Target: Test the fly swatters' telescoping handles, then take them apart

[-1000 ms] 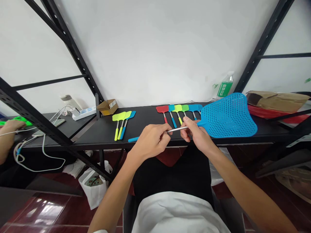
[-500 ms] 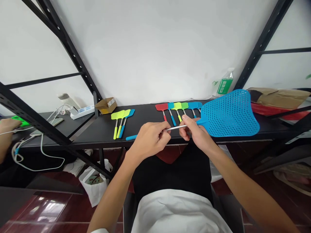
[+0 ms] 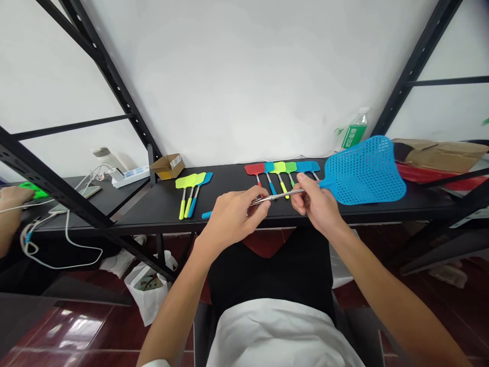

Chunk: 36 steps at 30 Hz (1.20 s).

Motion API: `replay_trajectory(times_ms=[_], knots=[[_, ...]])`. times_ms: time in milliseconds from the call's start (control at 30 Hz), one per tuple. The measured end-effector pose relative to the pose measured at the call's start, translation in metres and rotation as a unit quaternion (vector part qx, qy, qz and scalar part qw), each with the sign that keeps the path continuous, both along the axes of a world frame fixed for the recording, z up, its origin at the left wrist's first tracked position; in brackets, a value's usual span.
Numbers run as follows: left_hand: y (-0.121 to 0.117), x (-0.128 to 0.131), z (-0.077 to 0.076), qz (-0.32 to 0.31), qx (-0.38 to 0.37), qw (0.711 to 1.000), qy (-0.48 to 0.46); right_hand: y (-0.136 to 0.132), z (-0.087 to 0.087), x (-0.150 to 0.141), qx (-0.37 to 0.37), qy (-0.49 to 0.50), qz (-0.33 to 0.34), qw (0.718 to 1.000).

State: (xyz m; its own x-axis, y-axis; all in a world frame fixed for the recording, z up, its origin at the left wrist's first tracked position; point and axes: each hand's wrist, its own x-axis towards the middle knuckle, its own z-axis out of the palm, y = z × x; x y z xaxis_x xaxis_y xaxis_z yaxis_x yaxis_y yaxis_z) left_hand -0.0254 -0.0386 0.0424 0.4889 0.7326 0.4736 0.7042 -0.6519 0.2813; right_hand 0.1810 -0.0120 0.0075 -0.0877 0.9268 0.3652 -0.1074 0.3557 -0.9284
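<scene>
Swatter of perforated blue plastic [image 3: 364,173] is held over the black desk [image 3: 229,183]: my left hand [image 3: 235,216] wraps its handle end, my right hand [image 3: 321,206] pinches the silver metal shaft [image 3: 280,197]. More shaft shows now than before (drawn longer, I judge).

Wall [image 3: 229,76]: pretty bright, soft even light
Floor [image 3: 89,326]: white glare patches, lower left
Under the tabletop [image 3: 227,181]: way dimmer
Edges: kinda stretched, wide-angle look

No lettering is legible, even on the bottle's green label [image 3: 353,136]
</scene>
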Motion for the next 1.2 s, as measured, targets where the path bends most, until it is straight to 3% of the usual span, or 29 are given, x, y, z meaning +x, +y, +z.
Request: replay_trajectory(times_ms=[200, 367, 667, 1000, 1200], knots=[[0.010, 0.003, -0.013, 0.061, 0.093, 0.993, 0.036, 0.006, -0.001, -0.007, -0.064, 0.092, 0.011, 0.994], [0.016, 0.004, -0.021, 0.093, 0.152, 0.982, 0.067, 0.010, -0.005, -0.011, -0.132, 0.096, 0.061, 0.985], [0.016, -0.001, -0.019, 0.078, 0.132, 0.987, 0.056, 0.009, 0.000, 0.000, -0.141, 0.061, 0.125, 0.980], [0.012, -0.004, -0.010, 0.061, 0.080, 0.992, 0.074, 0.012, 0.002, 0.018, -0.092, -0.014, 0.144, 0.985], [0.015, -0.003, -0.015, 0.074, 0.112, 0.990, 0.036, 0.011, -0.002, 0.001, -0.131, 0.101, 0.139, 0.976]])
